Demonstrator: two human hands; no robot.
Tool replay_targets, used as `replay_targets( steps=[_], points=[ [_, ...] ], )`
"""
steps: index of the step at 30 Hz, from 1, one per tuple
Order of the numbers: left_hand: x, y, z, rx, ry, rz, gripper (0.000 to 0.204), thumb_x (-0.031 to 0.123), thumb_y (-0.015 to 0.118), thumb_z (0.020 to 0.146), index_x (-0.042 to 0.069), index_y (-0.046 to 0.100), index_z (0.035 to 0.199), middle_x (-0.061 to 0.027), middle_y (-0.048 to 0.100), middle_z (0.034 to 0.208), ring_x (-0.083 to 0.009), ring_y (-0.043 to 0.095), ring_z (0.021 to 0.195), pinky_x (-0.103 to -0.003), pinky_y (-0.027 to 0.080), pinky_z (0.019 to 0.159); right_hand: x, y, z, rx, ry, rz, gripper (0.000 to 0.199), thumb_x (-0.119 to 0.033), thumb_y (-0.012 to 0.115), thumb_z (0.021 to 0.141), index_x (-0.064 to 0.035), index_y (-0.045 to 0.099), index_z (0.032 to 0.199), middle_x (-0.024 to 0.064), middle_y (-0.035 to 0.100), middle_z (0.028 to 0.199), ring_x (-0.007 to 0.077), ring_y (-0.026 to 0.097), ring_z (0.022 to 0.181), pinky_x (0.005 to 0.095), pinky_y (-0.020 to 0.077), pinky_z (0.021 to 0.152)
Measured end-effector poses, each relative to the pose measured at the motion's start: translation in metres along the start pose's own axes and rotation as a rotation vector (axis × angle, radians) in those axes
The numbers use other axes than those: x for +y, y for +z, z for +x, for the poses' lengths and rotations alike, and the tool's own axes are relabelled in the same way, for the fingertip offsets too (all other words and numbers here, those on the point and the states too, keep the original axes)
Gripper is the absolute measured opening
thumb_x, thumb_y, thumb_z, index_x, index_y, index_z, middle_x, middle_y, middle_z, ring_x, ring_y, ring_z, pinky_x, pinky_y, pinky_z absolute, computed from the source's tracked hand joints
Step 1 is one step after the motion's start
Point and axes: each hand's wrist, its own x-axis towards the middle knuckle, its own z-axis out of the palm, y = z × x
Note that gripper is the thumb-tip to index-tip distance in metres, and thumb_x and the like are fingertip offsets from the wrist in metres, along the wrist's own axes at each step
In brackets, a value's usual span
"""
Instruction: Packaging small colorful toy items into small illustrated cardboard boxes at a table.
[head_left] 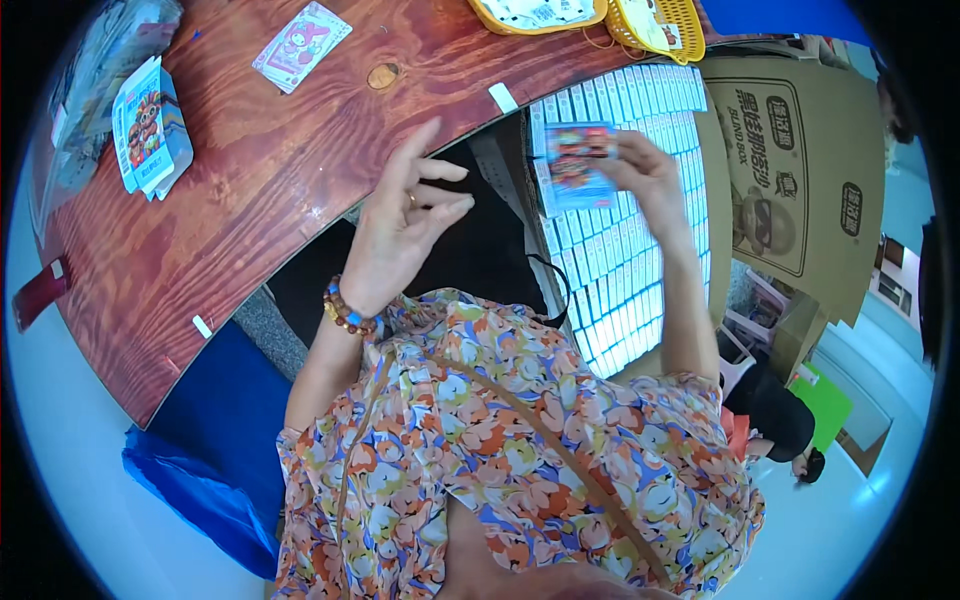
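My right hand grips a small light-blue box by its right edge, thumb and fingers closed on it. Coloured figures cover its front, smeared by motion. It hovers over a large open carton filled with tight rows of white-and-blue small boxes. Near the table's edge, my left hand is raised with fingers apart and nothing in it; a beaded bracelet circles its wrist. A similar blue box with cartoon figures stands on the reddish wooden table, far to the left, its flaps appearing raised.
Pink-and-white cards lie stacked on the table, beside clear plastic bags further left. Yellow baskets holding papers sit at the far edge. A dark red phone-like object rests at the left rim. The carton's printed flap spreads right.
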Motion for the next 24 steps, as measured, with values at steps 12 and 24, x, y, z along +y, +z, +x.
replay_targets(
  steps=[12,24],
  points=[
    [0.032,-0.064,-0.031,0.252,0.200,0.260,0.042,-0.001,0.062,0.094,0.001,0.054,0.135,-0.0076,0.065,0.112,-0.0128,0.065,0.098,-0.027,0.053,0.087,0.133,0.004,0.045,0.163,-0.149,-1.001,0.031,-0.015,0.051,0.098,0.0035,0.061,0.121,0.0301,0.067,0.092,0.0441,0.067,0.085,0.0474,0.0536,0.076],
    [0.081,-0.193,0.027,1.071,0.334,1.387,0.095,0.033,0.084,0.074,-0.004,0.033,0.146,-0.0262,0.044,0.141,-0.0431,0.045,0.127,-0.050,0.039,0.104,0.121,-0.023,0.020,0.085,0.061,-0.870,0.041,-0.023,0.051,0.103,0.0049,0.054,0.133,0.0232,0.067,0.083,0.0318,0.065,0.071,0.0398,0.0513,0.068]
  ],
)
